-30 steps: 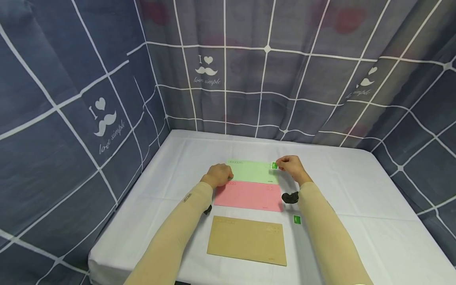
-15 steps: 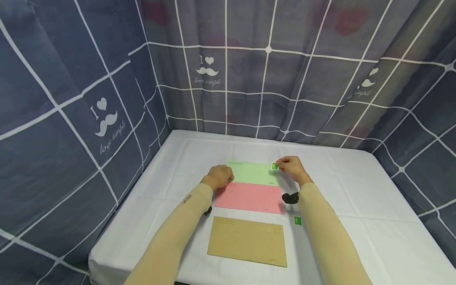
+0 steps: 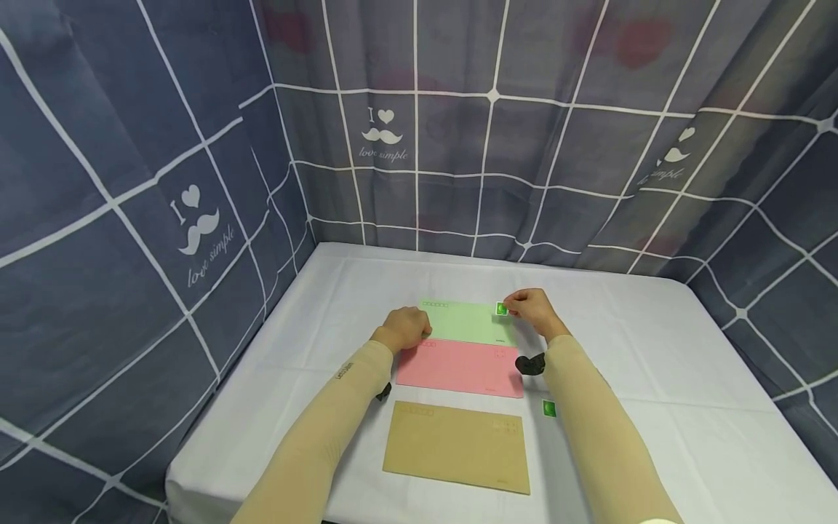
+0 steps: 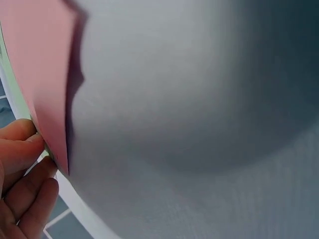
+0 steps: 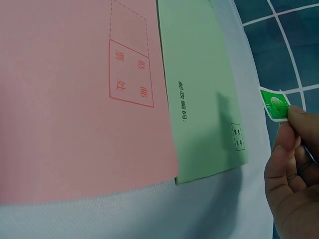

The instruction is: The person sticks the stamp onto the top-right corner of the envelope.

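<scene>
My right hand (image 3: 533,308) pinches a green postage stamp (image 5: 275,104) with a white perforated border between thumb and fingertip. In the head view the stamp overlaps the upper right corner of a light green envelope (image 3: 465,322); the right wrist view shows it raised, with a printed stamp box on the paper below. At that envelope's left end, my left hand (image 3: 406,326) pinches the edge between thumb and fingers. A pink envelope (image 3: 461,367) overlaps the green one's near side, and its corner lies beside the left fingers (image 4: 37,184) in the left wrist view.
Nearer the body, a tan envelope (image 3: 456,445) lies on the white tablecloth (image 3: 655,451). A second green stamp (image 3: 548,408) sits by the right forearm. Dark checked curtains (image 3: 445,131) hang behind and at both sides of the table.
The right hand has shifted slightly left with the stamp, further over the green envelope's corner. My left hand keeps its place at the envelope's left edge; the head view tilts a little.
</scene>
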`<control>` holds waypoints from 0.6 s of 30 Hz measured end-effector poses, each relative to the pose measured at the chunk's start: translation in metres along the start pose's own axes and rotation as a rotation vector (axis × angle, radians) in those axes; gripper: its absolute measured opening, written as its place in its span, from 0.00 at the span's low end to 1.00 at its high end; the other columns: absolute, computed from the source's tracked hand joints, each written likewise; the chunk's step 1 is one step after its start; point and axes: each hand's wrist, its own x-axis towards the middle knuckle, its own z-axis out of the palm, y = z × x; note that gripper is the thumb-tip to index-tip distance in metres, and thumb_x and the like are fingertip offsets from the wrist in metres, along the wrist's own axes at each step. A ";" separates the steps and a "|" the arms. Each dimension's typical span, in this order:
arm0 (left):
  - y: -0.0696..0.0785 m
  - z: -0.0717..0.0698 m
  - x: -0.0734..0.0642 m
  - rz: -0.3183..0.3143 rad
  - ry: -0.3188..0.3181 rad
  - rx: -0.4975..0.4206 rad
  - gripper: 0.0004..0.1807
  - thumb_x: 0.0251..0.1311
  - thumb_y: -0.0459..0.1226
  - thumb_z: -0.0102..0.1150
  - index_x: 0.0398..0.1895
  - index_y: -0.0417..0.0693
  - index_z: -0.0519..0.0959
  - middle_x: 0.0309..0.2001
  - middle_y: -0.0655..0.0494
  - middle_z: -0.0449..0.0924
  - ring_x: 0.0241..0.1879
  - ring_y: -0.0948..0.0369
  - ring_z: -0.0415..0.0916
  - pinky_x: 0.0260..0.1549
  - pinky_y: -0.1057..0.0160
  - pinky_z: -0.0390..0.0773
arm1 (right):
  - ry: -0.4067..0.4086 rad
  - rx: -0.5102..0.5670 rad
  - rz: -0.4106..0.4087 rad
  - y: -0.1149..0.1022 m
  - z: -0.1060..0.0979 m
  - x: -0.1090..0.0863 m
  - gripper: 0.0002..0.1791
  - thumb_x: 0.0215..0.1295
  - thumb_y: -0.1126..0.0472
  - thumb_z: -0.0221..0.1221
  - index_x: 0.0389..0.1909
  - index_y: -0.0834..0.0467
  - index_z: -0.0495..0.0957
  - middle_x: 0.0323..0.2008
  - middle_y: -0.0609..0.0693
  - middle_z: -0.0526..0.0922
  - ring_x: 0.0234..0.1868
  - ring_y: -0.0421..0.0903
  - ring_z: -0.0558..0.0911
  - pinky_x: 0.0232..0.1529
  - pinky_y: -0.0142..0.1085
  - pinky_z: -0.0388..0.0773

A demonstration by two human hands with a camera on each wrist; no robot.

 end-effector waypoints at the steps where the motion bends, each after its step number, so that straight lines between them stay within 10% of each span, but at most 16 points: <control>1: 0.000 0.000 0.000 -0.001 0.003 0.001 0.14 0.66 0.36 0.62 0.52 0.56 0.87 0.56 0.59 0.84 0.52 0.62 0.79 0.57 0.59 0.79 | 0.000 -0.002 0.000 0.000 0.000 0.000 0.14 0.74 0.63 0.55 0.50 0.70 0.80 0.46 0.58 0.84 0.39 0.41 0.79 0.51 0.40 0.79; 18: 0.001 0.001 0.000 -0.013 -0.007 0.003 0.14 0.66 0.37 0.63 0.54 0.56 0.86 0.58 0.58 0.83 0.59 0.60 0.78 0.60 0.57 0.78 | 0.028 -0.001 -0.028 0.004 0.008 0.006 0.13 0.73 0.65 0.57 0.47 0.71 0.82 0.33 0.51 0.84 0.33 0.39 0.77 0.39 0.32 0.78</control>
